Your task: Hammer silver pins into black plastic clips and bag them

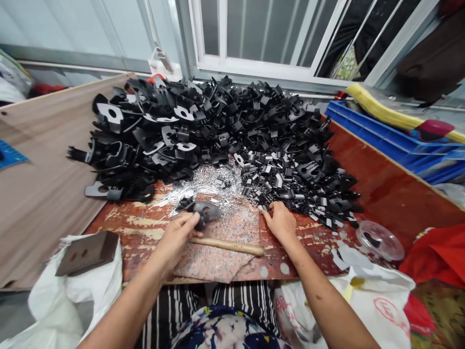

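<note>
- Patterned top [228, 332], bottom centre;
- left hand [183, 228], left of centre, closed in a pinch on 1 black part [209, 212] jutting right past the fingertips;
- right hand [281, 220], right of centre, beside small pieces [279, 182]; cannot tell its hold

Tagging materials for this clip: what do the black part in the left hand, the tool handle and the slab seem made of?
Black part: plastic or coated metal, unclear; dark satin sheen. Tool handle: likely smooth wood, by its tan-brown tone. Slab: probably stone, matt, speckled pink-grey.
</note>
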### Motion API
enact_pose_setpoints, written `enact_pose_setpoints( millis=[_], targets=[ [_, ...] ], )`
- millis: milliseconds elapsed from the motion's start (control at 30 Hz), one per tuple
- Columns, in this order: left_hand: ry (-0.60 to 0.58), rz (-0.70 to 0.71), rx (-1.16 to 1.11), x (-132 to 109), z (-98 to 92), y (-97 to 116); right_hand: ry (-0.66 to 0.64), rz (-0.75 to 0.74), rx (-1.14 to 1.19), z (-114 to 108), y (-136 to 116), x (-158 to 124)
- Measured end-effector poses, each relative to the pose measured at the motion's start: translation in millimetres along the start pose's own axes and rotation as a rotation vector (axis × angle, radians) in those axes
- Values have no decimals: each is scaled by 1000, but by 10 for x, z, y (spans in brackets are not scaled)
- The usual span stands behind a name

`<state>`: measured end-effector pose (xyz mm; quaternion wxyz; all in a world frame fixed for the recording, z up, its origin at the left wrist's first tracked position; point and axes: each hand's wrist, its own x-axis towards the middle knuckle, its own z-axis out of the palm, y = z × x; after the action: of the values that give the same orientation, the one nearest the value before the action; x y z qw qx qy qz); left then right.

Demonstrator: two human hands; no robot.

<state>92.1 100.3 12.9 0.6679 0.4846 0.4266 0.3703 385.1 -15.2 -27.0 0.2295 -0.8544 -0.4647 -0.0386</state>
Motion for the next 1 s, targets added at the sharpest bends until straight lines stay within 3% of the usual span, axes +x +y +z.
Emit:
enact_pose_setpoints(
  millis=[100, 200, 267, 333, 400, 500, 667, 900, 1000],
  targets=[
    [184, 84, -60, 290, -132, 123, 34, -70, 117, -9, 28, 17],
    [257, 119, -107, 243, -244, 168, 110, -130, 220, -110, -15, 7],
    [211, 113, -74, 28, -246, 138, 169, -161, 256, -211, -132, -45],
    [82, 83, 29, -259, -175, 73, 172, -244, 329, -301, -323, -144],
    [-64, 0, 79, -537, -48, -6, 106, -347, 469, -351, -559, -282],
    [-178, -126, -62, -811, 166, -102, -21, -407, 675, -342, -895, -502],
    [-192, -133, -278, -886, 339, -142, -11, -454, 717, -280, -1179, -711],
    [-212, -102, -320, -891, 302, -218, 68, -597, 631, -297, -1177, -823],
    [-214, -88, -316, -905, 259, -250, 3, -652, 665, -265, -1158, -892]
  ],
)
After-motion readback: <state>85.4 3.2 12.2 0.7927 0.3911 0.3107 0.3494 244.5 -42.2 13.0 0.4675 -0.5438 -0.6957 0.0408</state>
